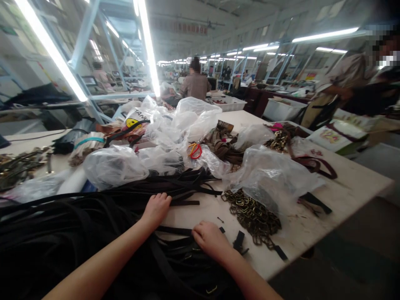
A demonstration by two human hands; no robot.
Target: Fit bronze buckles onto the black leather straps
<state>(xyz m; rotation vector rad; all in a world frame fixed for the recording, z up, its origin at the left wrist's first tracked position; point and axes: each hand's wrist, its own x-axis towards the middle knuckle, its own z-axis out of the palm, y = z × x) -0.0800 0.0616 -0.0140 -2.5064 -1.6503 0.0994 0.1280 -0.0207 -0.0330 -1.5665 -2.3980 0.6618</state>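
Long black straps (93, 225) lie in a large heap across the left and front of the table. My left hand (157, 209) rests closed on the heap, its fingers curled over straps near the far ends. To its right, my right hand (210, 238) is closed around the end of a black strap at the heap's right edge. Beyond my right hand, dark metal buckles (253, 214) spill from a clear plastic bag (271, 175). A short black strap piece (239, 240) lies just right of my right hand.
Red and yellow scissors (194, 150) lie among plastic bags (115, 164) behind the straps. Brown straps (223, 143) and a banded bundle (87, 146) are farther back. The pale table (350, 183) ends at the right. A person (346, 83) stands beyond it.
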